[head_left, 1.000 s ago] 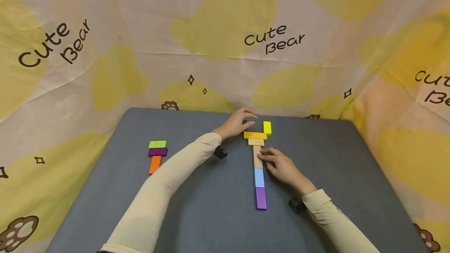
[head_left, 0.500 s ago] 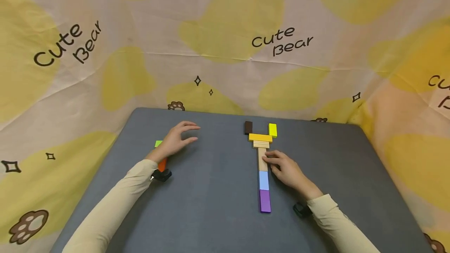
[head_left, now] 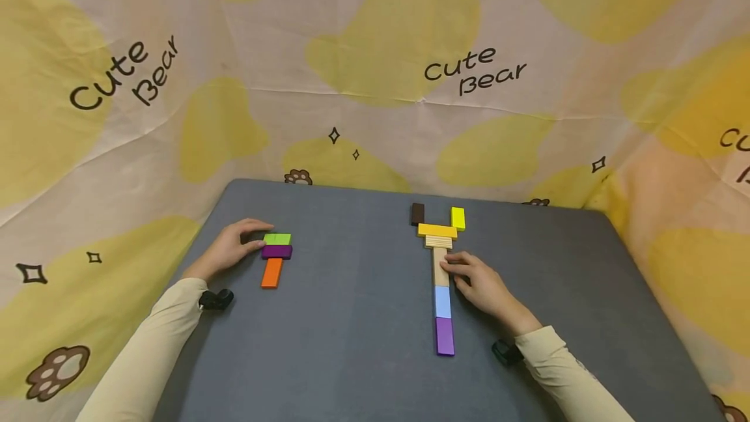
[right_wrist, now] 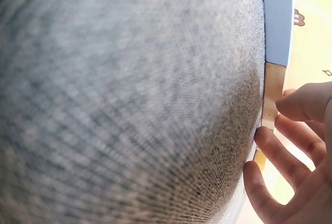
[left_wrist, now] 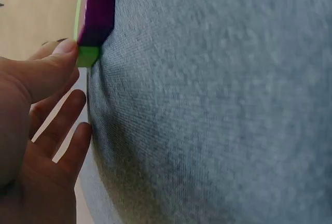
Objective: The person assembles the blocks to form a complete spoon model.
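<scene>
At the left, my left hand (head_left: pixel 227 249) reaches to a lime green block (head_left: pixel 277 239), its thumb at the near-left edge and a finger by the far side. In the left wrist view the thumb tip meets the green block (left_wrist: pixel 88 55); the index fingertip is mostly hidden. A dark purple block (head_left: pixel 277 252) and an orange block (head_left: pixel 272 273) lie against it. My right hand (head_left: pixel 483 285) rests beside a bare-wood block (head_left: pixel 441 267), fingertips touching it. That block joins a light blue block (head_left: pixel 442 302) and a purple block (head_left: pixel 444 337) in one line.
Beyond the bare-wood block lie a striped wooden piece (head_left: pixel 438 241) and a golden yellow block (head_left: pixel 437 231) set crosswise. A dark brown block (head_left: pixel 418 214) and a bright yellow block (head_left: pixel 458 219) stand farther back. Patterned cloth (head_left: pixel 375 83) surrounds the grey table (head_left: pixel 351 344).
My left hand has moved from beside the dark brown block leftward across the table to the lime green block. My right hand stays at the bare-wood block. The view has shifted slightly.
</scene>
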Demonstrator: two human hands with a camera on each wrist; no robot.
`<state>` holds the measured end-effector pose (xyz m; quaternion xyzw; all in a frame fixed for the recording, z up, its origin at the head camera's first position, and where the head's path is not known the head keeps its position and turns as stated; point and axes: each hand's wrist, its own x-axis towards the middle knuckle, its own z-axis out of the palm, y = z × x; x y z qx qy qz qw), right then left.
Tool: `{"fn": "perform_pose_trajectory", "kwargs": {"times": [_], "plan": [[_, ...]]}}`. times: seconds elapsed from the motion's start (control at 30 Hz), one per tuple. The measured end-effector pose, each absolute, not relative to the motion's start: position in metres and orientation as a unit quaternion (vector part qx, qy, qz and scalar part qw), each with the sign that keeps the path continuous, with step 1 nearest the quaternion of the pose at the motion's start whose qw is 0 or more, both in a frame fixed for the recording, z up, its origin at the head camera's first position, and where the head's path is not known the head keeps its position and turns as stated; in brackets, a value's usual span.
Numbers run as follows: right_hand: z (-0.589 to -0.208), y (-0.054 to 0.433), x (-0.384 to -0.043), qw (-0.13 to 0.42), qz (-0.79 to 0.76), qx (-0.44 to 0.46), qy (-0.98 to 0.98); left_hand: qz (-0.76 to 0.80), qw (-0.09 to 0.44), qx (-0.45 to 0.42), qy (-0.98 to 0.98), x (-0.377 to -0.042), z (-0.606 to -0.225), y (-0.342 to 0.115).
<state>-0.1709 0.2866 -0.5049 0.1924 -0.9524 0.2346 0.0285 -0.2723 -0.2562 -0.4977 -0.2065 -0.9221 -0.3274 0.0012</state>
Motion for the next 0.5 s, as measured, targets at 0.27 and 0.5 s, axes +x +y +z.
{"fn": "perform_pose_trajectory", "kwargs": {"times": [0.27, 0.5], "plan": [[-0.506, 0.284, -0.17, 0.03, 0.236, 0.189, -0.953, -0.315, 0.001, -0.201, -0.927, -0.267, -0.497, -0.259], [-0.505, 0.285, -0.171, 0.029, 0.241, 0.189, -0.951, -0.315, 0.059, -0.203, -0.925, -0.257, -0.503, -0.256]]}}
